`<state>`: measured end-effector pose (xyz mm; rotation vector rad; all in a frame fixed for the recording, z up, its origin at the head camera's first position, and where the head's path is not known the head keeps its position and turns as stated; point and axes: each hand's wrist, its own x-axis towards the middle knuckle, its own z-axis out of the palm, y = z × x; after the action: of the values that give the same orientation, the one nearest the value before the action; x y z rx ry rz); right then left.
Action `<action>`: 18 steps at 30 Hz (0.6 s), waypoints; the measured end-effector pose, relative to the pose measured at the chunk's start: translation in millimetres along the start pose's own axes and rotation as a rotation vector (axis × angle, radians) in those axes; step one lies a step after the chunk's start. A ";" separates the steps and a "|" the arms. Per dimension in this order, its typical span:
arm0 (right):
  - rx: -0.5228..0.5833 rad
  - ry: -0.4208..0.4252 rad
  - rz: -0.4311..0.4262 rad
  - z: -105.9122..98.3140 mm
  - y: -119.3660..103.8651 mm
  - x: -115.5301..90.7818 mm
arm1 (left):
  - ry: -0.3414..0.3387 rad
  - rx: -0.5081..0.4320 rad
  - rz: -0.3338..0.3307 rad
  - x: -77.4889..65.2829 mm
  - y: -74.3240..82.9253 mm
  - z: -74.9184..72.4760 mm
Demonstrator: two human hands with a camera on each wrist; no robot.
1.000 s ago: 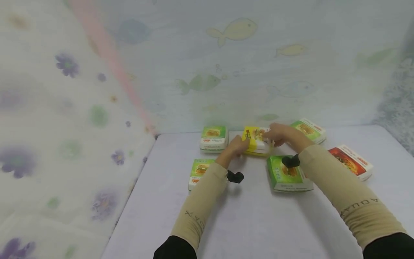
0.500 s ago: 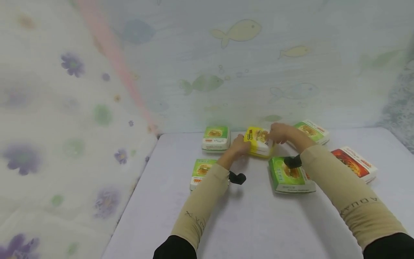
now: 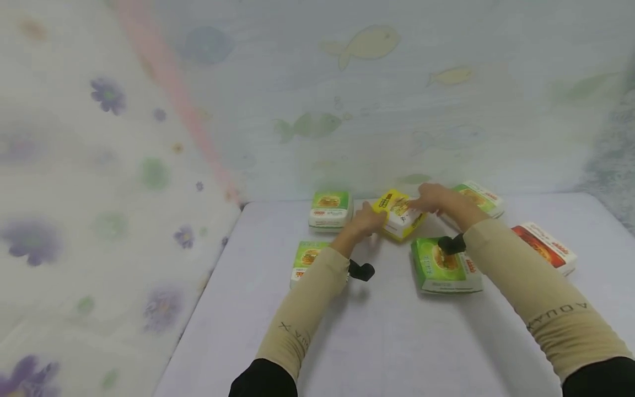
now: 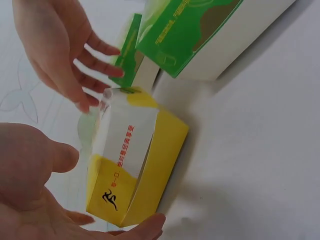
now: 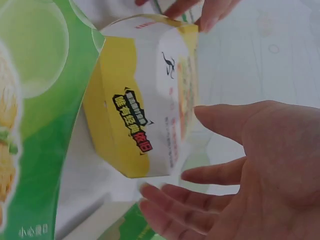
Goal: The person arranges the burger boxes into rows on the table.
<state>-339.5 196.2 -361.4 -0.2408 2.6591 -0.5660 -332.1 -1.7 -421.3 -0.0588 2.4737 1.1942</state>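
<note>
A yellow-and-white burger box lies askew at the back middle of the table, between both hands. My left hand is at its left side; in the left wrist view the fingers reach along the box's near end, touching it, while the thumb stands apart. My right hand is at the box's far right side. In the right wrist view its fingers are loosely spread, the thumb tip close to the box's top edge; whether it touches cannot be told.
Green-and-white burger boxes stand at back left, front left, front right and back right, partly behind my right arm. A red-and-white box lies far right. A patterned curtain hangs behind the white table.
The yellow-and-white burger box has turned clockwise between my hands, a corner now pointing toward me. Both hands have stayed beside it with small shifts. The other boxes keep their places.
</note>
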 end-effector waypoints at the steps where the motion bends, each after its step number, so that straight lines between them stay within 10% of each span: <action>1: -0.007 -0.001 0.002 -0.9 -0.2 0.0 | -0.009 -0.007 -0.011 -1.0 0.5 1.5; 18: 0.055 -0.117 -0.030 11.6 4.6 8.1 | 0.045 -0.179 -0.013 20.0 -3.6 8.4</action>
<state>-342.2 194.3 -376.0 -0.2890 2.5268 -0.6149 -347.0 5.0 -435.9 -0.1527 2.3939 1.4202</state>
